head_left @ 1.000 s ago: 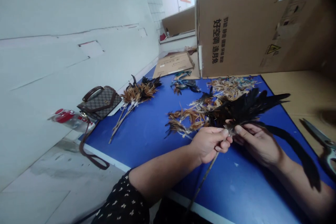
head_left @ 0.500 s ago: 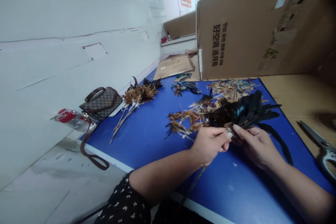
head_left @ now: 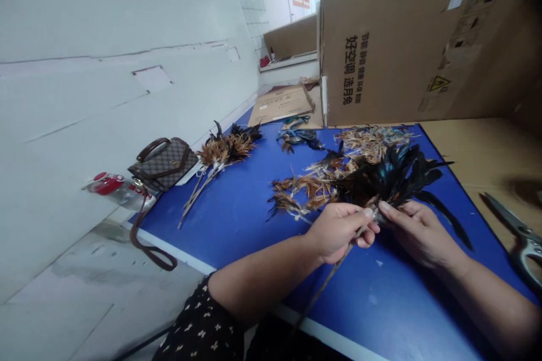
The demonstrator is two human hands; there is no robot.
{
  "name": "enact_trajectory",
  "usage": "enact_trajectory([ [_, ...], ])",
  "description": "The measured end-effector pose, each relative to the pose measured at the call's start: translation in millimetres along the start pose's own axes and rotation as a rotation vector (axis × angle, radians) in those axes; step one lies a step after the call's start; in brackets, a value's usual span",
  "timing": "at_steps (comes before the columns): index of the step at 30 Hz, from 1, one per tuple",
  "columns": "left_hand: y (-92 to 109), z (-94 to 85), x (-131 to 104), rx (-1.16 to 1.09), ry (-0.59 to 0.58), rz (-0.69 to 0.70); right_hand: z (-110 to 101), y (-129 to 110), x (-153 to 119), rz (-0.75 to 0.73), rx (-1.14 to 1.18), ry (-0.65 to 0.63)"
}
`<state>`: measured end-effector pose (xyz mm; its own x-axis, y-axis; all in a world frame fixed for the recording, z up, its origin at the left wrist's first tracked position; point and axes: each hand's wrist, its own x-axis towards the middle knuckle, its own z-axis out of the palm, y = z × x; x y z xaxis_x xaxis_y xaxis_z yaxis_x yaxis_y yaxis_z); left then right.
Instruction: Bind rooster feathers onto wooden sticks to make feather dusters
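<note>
A thin stick (head_left: 326, 282) slants up from the table's front edge, and dark, glossy feathers (head_left: 393, 172) fan out from its upper end. My left hand (head_left: 341, 231) is closed around the stick just below the feathers. Beside it, my right hand (head_left: 417, 228) pinches the base of the feathers between thumb and fingers; the exact grip is partly hidden. Behind my hands lie loose brown feather strips (head_left: 313, 189) and a heap of pale tan feathers (head_left: 368, 144). One long black feather (head_left: 449, 220) droops past my right hand.
Finished-looking feather sticks (head_left: 226, 149) lie on the blue table (head_left: 237, 220) at left, near a handbag (head_left: 167, 163) and a plastic bottle (head_left: 122, 189). Blue-dark feathers (head_left: 300, 138) lie farther back. Scissors (head_left: 519, 234) rest at right. A large cardboard box (head_left: 406, 45) stands behind.
The left fingers have shifted slightly on the stick, and more of its length shows below the hand. The feather bunch has turned a little, its dark feathers spreading differently.
</note>
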<state>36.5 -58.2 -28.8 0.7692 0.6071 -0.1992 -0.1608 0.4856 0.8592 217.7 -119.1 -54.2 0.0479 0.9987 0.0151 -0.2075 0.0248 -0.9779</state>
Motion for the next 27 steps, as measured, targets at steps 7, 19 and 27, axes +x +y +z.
enact_trajectory([
  [7, 0.1, -7.1, 1.1, 0.099, -0.067, -0.082, -12.4, 10.7, 1.0, -0.008, -0.109, 0.042],
  [19, -0.5, -13.5, 6.8, -0.047, -0.144, -0.168, -15.0, 11.1, 0.7, 0.032, -0.097, 0.057],
  [27, -0.1, -12.4, 4.5, -0.061, -0.142, -0.176, -11.8, 6.3, 0.7, 0.035, -0.016, 0.018],
])
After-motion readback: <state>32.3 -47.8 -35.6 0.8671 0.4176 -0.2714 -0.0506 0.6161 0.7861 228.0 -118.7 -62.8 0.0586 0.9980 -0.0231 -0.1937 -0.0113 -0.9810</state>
